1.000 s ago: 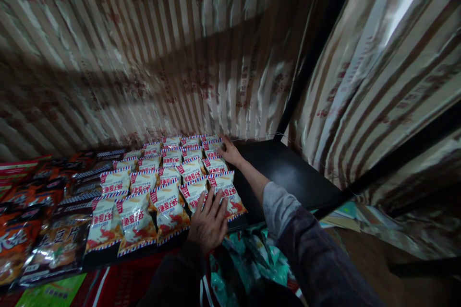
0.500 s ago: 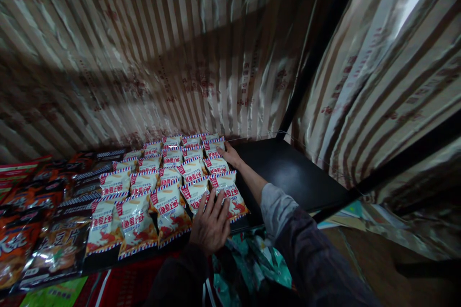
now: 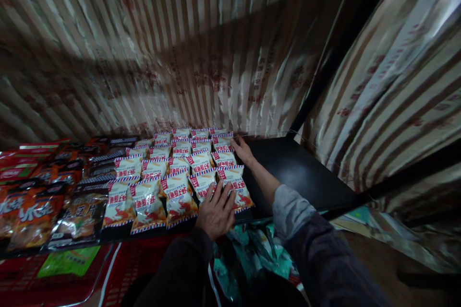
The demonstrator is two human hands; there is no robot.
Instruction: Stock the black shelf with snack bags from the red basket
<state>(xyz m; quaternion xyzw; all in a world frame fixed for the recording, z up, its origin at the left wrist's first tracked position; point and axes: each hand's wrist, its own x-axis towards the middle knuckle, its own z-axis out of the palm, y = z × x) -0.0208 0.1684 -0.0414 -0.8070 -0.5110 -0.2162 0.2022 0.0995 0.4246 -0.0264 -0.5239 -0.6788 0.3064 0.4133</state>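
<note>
Writing: red Chinese characters on white packets (image 3: 178, 192)
Left hand (image 3: 217, 210): fingers spread, gripping nothing, over front packets
Right hand (image 3: 244, 151): beside rear packet (image 3: 221, 142); grip unclear

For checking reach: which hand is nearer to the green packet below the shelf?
Left. The left hand is at the front of the shelf, right of the green packet; the right hand is farther right and back.
</note>
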